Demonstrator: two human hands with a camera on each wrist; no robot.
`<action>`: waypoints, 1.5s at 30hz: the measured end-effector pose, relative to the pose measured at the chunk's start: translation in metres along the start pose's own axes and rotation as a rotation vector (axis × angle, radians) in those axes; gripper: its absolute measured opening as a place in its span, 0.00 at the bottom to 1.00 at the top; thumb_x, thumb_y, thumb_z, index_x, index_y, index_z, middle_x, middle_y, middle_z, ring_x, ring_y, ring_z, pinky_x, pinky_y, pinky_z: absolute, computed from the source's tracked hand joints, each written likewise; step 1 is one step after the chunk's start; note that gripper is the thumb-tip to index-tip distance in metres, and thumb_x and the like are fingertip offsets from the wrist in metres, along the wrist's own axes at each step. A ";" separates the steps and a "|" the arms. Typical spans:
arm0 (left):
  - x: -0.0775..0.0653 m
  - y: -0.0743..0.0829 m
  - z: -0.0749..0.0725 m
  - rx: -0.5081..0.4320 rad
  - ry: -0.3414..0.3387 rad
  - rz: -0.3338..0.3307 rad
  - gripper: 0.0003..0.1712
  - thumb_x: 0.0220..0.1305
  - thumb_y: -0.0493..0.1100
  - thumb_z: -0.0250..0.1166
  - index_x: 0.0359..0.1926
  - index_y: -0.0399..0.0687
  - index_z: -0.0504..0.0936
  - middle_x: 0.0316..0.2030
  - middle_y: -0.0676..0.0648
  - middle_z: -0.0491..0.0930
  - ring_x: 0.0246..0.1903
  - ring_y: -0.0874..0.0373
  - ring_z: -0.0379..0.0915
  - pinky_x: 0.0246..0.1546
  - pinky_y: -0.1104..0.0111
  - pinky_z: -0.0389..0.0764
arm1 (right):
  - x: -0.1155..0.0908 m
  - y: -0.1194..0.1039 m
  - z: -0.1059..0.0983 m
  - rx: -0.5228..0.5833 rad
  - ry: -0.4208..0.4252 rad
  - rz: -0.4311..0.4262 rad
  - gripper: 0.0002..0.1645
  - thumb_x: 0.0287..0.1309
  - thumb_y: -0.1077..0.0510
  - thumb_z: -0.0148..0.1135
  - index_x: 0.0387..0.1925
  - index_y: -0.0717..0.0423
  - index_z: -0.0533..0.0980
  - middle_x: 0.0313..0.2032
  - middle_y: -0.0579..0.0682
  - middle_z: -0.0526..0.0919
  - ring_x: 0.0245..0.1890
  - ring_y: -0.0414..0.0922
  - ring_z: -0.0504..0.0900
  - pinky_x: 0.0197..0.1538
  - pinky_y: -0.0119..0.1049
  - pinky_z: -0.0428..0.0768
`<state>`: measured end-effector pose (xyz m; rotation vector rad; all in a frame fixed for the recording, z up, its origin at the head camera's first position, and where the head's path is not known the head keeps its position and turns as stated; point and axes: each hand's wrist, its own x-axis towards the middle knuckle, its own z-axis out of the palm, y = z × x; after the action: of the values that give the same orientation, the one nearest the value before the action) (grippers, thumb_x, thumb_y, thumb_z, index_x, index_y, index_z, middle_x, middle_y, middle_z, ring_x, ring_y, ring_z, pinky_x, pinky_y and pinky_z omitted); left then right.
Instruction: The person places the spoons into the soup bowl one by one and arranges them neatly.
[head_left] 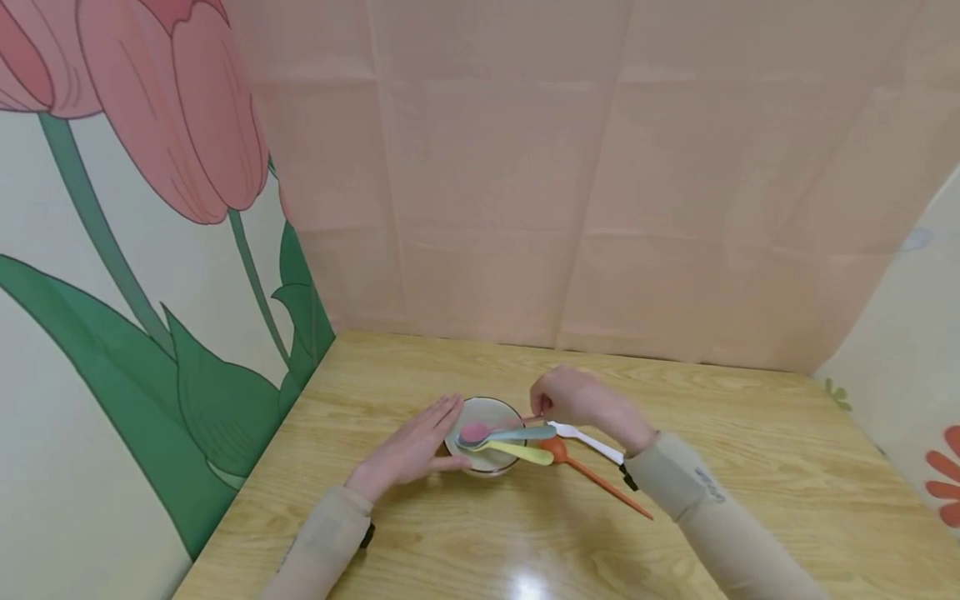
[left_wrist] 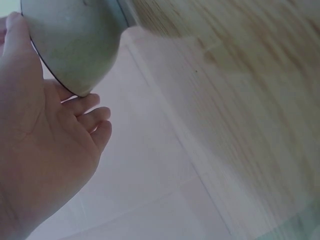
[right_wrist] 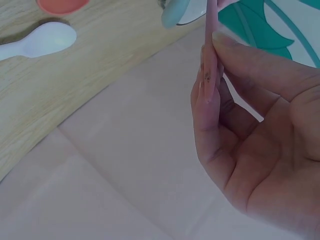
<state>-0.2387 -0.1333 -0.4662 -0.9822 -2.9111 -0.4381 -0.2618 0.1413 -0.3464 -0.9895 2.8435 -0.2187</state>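
A round bowl (head_left: pixel 491 410) with a dark rim stands on the table. My left hand (head_left: pixel 411 443) holds it at its left side, fingers along the far rim and thumb at the near rim; the bowl's side (left_wrist: pixel 75 45) shows above the left fingers in the left wrist view. My right hand (head_left: pixel 573 396) pinches the handle of a pink spoon (right_wrist: pixel 211 55) between thumb and fingers, right of the bowl. The spoon's pink head lies over the bowl. A blue-green spoon (head_left: pixel 525 433) and a yellow spoon (head_left: pixel 525 452) rest in the bowl, handles over its right rim.
Right of the bowl, a white spoon (head_left: pixel 592 440) and an orange spoon (head_left: pixel 600 481) with a long thin handle lie on the wooden table (head_left: pixel 450 542). A pink sheet (head_left: pixel 487 208) hangs behind the table, and a tulip-patterned panel (head_left: pixel 150 375) stands at the left.
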 end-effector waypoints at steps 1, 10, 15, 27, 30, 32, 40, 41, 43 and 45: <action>0.000 0.000 0.000 -0.004 0.001 0.000 0.56 0.66 0.71 0.55 0.78 0.38 0.48 0.78 0.39 0.48 0.78 0.43 0.46 0.78 0.52 0.55 | 0.000 0.000 0.001 -0.004 0.001 -0.003 0.09 0.53 0.69 0.66 0.24 0.53 0.81 0.23 0.42 0.77 0.26 0.37 0.69 0.28 0.25 0.67; -0.001 0.001 -0.002 -0.024 -0.002 -0.007 0.56 0.65 0.70 0.56 0.78 0.38 0.49 0.78 0.39 0.48 0.78 0.44 0.45 0.78 0.51 0.55 | 0.004 -0.004 0.006 0.025 -0.021 0.025 0.11 0.48 0.71 0.66 0.24 0.51 0.82 0.22 0.41 0.77 0.24 0.37 0.70 0.27 0.26 0.67; -0.002 0.001 -0.002 -0.025 -0.005 -0.012 0.56 0.65 0.71 0.55 0.78 0.39 0.48 0.79 0.40 0.47 0.78 0.44 0.45 0.79 0.52 0.54 | 0.005 -0.005 0.009 0.005 0.013 0.007 0.11 0.48 0.70 0.67 0.23 0.51 0.82 0.22 0.40 0.77 0.25 0.37 0.70 0.28 0.25 0.67; -0.001 0.000 0.000 0.001 -0.004 0.008 0.56 0.66 0.72 0.52 0.78 0.38 0.48 0.78 0.38 0.47 0.78 0.43 0.45 0.78 0.52 0.54 | 0.005 -0.003 0.016 0.017 0.081 -0.036 0.10 0.48 0.71 0.65 0.23 0.53 0.81 0.22 0.41 0.77 0.24 0.36 0.68 0.28 0.25 0.66; -0.001 0.000 -0.001 -0.005 -0.002 0.006 0.56 0.66 0.72 0.53 0.78 0.38 0.47 0.78 0.38 0.47 0.78 0.43 0.45 0.78 0.52 0.54 | 0.005 -0.002 0.016 0.020 0.083 -0.031 0.11 0.48 0.73 0.65 0.23 0.54 0.81 0.22 0.42 0.78 0.25 0.37 0.69 0.28 0.25 0.66; -0.001 0.000 -0.001 -0.011 0.000 0.006 0.56 0.66 0.72 0.53 0.78 0.38 0.47 0.78 0.38 0.48 0.78 0.43 0.46 0.78 0.52 0.54 | 0.005 -0.001 0.016 0.024 0.078 -0.024 0.12 0.47 0.74 0.63 0.24 0.55 0.81 0.23 0.43 0.78 0.25 0.37 0.69 0.28 0.25 0.67; -0.001 0.000 0.000 -0.012 0.009 0.015 0.56 0.66 0.71 0.53 0.77 0.37 0.48 0.78 0.37 0.49 0.78 0.41 0.46 0.78 0.51 0.55 | 0.001 0.004 0.011 -0.006 0.056 0.006 0.10 0.49 0.72 0.65 0.30 0.56 0.82 0.29 0.47 0.84 0.29 0.39 0.75 0.33 0.30 0.76; -0.001 0.000 0.000 -0.010 0.007 0.014 0.56 0.66 0.71 0.53 0.77 0.37 0.48 0.78 0.38 0.48 0.78 0.42 0.46 0.78 0.51 0.55 | 0.000 0.004 0.010 -0.009 0.063 0.004 0.09 0.49 0.72 0.66 0.29 0.56 0.83 0.29 0.47 0.85 0.30 0.39 0.76 0.33 0.31 0.77; -0.001 0.000 0.000 -0.006 0.006 0.012 0.56 0.66 0.71 0.54 0.77 0.37 0.48 0.78 0.38 0.48 0.78 0.42 0.46 0.78 0.52 0.55 | -0.002 0.006 0.009 -0.003 0.073 0.001 0.09 0.49 0.72 0.66 0.29 0.56 0.83 0.29 0.48 0.85 0.30 0.39 0.77 0.34 0.31 0.79; -0.001 0.001 0.000 -0.006 0.001 0.004 0.56 0.66 0.71 0.54 0.78 0.37 0.48 0.78 0.39 0.48 0.78 0.43 0.46 0.78 0.53 0.54 | -0.005 0.008 0.007 0.016 0.075 0.008 0.08 0.50 0.71 0.67 0.30 0.57 0.83 0.30 0.48 0.85 0.31 0.39 0.78 0.34 0.32 0.80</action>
<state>-0.2378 -0.1332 -0.4661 -0.9884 -2.9076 -0.4470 -0.2616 0.1501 -0.3545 -0.9877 2.9070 -0.2831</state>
